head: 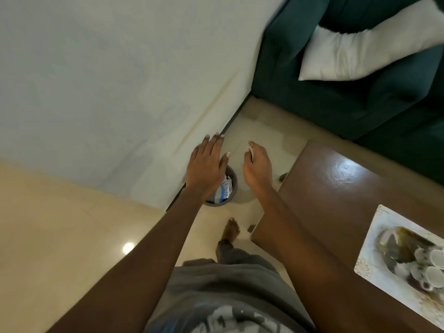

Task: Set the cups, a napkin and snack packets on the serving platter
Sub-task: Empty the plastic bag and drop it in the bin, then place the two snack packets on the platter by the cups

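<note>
A pale wall [96, 80] and a cream tiled floor [60, 224] filled most of the view, with a dark green sofa [336, 104] at the upper right carrying a white cushion [355, 56]. A brown wooden table [336, 200] stood before the sofa. Near its right edge lay the pale serving platter [378, 227], well apart from both hands, holding several white cups [430, 267] and something dark, all blurred. Both bare arms reached out over a small dark bin [232, 186] on the floor, which held crumpled wrappers [223, 191]. The left hand [206, 164] was flat with straight fingers, empty. The right hand [258, 167] had loosely curled fingers; whether it pinched anything could not be told.
</note>
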